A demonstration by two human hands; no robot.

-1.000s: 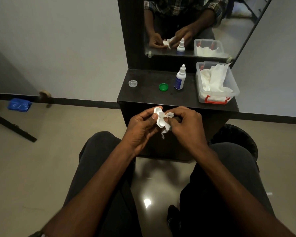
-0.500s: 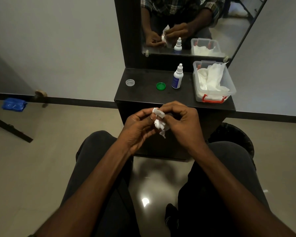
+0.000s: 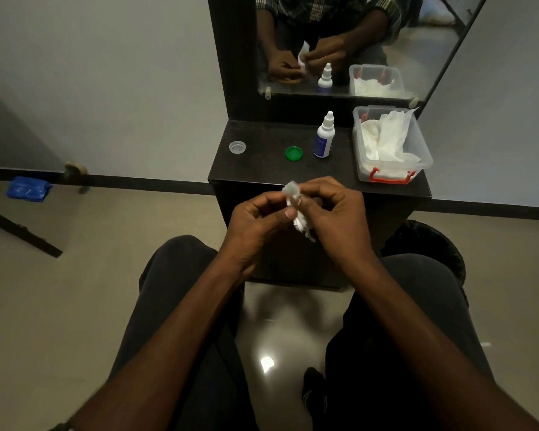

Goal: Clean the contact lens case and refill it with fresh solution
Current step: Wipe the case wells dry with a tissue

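In front of the dark shelf's front edge, my left hand [image 3: 255,222] pinches the white contact lens case [image 3: 291,190], whose upper well sticks out above my fingers. My right hand [image 3: 333,213] presses a crumpled white tissue [image 3: 302,223] against the case's lower part, which is hidden by the tissue and fingers. On the shelf [image 3: 262,169] lie a green cap [image 3: 294,153] and a clear cap [image 3: 237,147], both off the case. The solution bottle [image 3: 323,136], white with a blue label, stands upright beside the green cap.
A clear plastic box [image 3: 417,141] with red handles, holding white tissues, sits at the shelf's right end. A mirror [image 3: 355,42] rises behind the shelf. A dark bin [image 3: 430,244] stands at the right by my knee. A blue cloth [image 3: 28,188] lies on the floor at the left.
The tissue has shifted lower on the case between my hands, and my right fingers have curled tighter around it. Both hands stay in the same place. The view has shifted slightly.
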